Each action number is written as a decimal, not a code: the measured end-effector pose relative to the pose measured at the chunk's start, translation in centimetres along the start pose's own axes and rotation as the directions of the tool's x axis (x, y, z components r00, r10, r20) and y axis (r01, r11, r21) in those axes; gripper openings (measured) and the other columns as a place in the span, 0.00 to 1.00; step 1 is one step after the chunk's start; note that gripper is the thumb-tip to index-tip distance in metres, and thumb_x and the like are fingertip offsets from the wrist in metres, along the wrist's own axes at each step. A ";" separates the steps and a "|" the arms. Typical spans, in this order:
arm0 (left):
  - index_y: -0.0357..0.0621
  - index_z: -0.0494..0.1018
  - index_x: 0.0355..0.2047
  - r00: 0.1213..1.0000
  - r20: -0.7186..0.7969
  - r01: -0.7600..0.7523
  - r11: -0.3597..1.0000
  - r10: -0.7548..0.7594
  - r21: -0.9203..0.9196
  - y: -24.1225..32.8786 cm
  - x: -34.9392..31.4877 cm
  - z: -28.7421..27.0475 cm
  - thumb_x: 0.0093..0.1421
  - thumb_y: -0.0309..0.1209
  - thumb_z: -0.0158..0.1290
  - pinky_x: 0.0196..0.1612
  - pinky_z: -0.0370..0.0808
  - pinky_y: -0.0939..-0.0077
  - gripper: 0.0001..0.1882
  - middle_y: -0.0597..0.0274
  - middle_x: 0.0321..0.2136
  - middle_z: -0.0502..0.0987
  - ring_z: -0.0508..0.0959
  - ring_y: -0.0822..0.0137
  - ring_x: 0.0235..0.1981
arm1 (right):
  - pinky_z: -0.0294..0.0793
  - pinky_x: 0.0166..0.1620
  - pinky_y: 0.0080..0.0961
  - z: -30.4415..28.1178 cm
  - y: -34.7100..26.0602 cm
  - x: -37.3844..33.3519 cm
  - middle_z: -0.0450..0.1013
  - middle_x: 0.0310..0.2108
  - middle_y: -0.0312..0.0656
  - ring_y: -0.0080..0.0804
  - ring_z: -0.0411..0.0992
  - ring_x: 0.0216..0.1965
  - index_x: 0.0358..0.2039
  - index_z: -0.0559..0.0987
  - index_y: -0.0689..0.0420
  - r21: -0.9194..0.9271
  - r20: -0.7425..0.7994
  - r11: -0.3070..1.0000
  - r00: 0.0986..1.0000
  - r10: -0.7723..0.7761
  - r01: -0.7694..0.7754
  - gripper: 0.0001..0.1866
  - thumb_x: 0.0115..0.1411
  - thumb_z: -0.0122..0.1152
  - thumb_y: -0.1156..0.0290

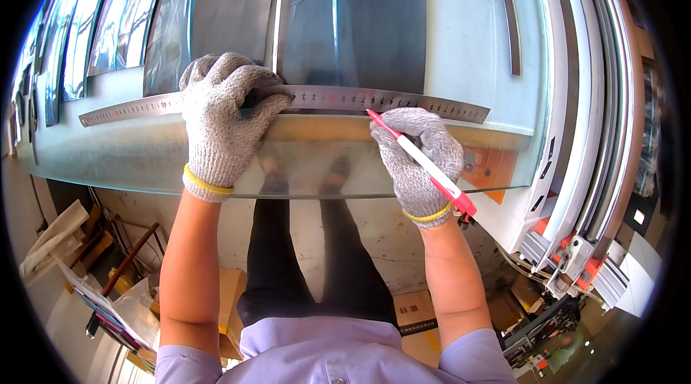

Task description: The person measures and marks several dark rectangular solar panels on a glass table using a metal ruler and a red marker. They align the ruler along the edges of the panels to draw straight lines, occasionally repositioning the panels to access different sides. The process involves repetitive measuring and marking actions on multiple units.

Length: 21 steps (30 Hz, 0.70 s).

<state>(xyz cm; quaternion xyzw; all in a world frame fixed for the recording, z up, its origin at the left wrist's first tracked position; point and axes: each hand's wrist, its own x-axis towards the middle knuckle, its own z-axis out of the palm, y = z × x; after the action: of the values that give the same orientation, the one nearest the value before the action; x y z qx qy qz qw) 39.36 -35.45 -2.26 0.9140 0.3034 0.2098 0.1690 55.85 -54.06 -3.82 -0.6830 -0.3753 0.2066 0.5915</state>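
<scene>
Metal ruler (338,98) is laid across the dark sheet (381,24) at its near end, held by the left hand (223,107), fingers curled. Pen (426,160) is pinched in the right hand (421,168), tip at the ruler; placing's seemingly done, marking's probably left.

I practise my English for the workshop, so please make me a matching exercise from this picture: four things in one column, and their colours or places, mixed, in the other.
Things:
1. Ruler
2. Pen
3. Left hand
4. Shirt

Colours and places:
A. Lilac
B. On the ruler, in a grey glove
C. Silver, lying crosswise
D. White and red, in the right hand

Right pairs: 1-C, 2-D, 3-B, 4-A
</scene>
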 end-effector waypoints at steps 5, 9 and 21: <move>0.49 0.84 0.30 1.000 0.005 -0.002 1.000 0.002 -0.004 -0.1 0.1 -0.1 0.48 0.35 0.71 0.51 0.70 0.56 0.10 0.64 0.31 0.79 0.77 0.55 0.40 | 0.81 0.42 0.28 -0.7 0.5 1.2 0.82 0.34 0.45 0.32 0.80 0.36 0.38 0.83 0.64 -0.191 0.148 0.952 0.966 -0.214 0.240 0.09 0.57 0.69 0.87; 0.49 0.84 0.30 1.000 -0.008 -0.010 1.000 0.011 0.006 -0.3 0.0 0.1 0.48 0.36 0.71 0.51 0.70 0.55 0.10 0.64 0.31 0.79 0.77 0.55 0.40 | 0.81 0.39 0.25 -0.4 0.4 1.0 0.81 0.33 0.44 0.30 0.80 0.33 0.38 0.83 0.64 -0.194 0.123 0.969 0.983 -0.133 0.155 0.07 0.59 0.64 0.87; 0.49 0.84 0.30 1.000 0.023 0.009 1.000 -0.009 -0.008 -0.2 0.0 0.0 0.47 0.34 0.71 0.52 0.70 0.55 0.10 0.63 0.32 0.80 0.77 0.55 0.41 | 0.80 0.36 0.23 -0.1 1.0 1.1 0.80 0.30 0.43 0.27 0.80 0.30 0.35 0.82 0.65 -0.237 0.116 0.957 0.983 -0.143 0.167 0.05 0.61 0.63 0.86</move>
<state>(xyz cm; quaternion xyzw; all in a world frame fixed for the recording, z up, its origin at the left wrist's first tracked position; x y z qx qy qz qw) 39.25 -35.31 -2.37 0.9144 0.3045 0.1995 0.1769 56.87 -53.37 -4.54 -0.7086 -0.4788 0.1447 0.4978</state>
